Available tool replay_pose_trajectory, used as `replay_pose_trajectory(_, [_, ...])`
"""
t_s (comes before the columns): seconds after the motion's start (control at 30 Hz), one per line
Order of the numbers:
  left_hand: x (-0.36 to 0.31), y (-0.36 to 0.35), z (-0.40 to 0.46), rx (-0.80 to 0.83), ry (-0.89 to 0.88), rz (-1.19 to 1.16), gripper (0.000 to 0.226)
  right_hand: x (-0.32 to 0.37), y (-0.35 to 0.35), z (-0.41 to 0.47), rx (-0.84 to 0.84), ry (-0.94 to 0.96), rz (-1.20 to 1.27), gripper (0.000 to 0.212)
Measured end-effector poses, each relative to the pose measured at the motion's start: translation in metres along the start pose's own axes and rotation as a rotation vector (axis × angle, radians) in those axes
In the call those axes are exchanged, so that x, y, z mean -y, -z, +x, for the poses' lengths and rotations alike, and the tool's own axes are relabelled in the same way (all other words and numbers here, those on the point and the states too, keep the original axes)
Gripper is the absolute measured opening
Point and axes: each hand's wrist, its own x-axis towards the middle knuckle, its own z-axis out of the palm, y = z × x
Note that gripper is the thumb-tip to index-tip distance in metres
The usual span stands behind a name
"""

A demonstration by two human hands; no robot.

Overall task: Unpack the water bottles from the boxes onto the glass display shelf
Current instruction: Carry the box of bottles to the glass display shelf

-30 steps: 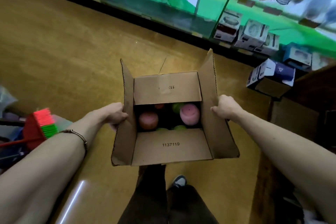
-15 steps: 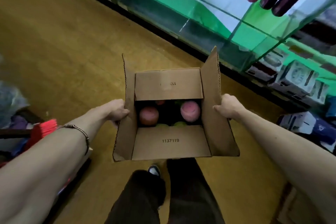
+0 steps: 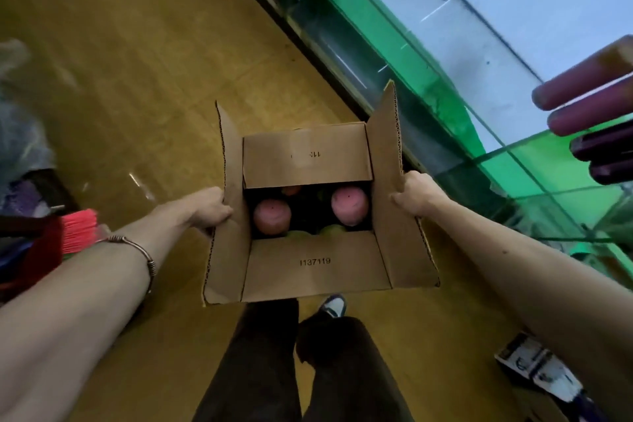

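Each grip, left hand point(image 3: 213, 211) and right hand point(image 3: 415, 195), clasps a side of the cardboard box point(image 3: 317, 267) carried beside the glass display shelf point(image 3: 534, 161); pink-capped water bottles point(image 3: 349, 205) stand inside; a slipping wall could spill them.

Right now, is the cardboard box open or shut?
Open: the cardboard box has all four flaps spread, with pink bottle tops visible inside.
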Motion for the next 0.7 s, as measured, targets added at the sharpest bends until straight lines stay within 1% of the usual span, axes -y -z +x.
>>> replay_pose_trajectory(0.17, [0.014, 0.045, 0.033, -0.006, 0.032, -0.09, 0.022, 0.062, 0.032, 0.067, 0.048, 0.055, -0.081, 0.028])
replay_pose_trajectory(0.33, [0.016, 0.082, 0.059, -0.08, 0.127, -0.072, 0.031, 0.114, 0.053, 0.126, 0.073, 0.113, -0.088, 0.028])
replay_pose_trajectory(0.47, [0.019, 0.117, 0.081, -0.12, 0.211, -0.141, 0.033, 0.158, 0.076, 0.176, 0.078, 0.193, -0.144, 0.025])
replay_pose_trajectory(0.57, [0.016, 0.142, 0.1, -0.135, 0.278, -0.176, 0.032, 0.189, 0.094, 0.215, 0.088, 0.256, -0.16, 0.016])
replay_pose_trajectory(0.7, [0.013, 0.167, 0.126, -0.162, 0.363, -0.247, 0.035, 0.223, 0.111, 0.257, 0.1, 0.332, -0.185, 0.028])
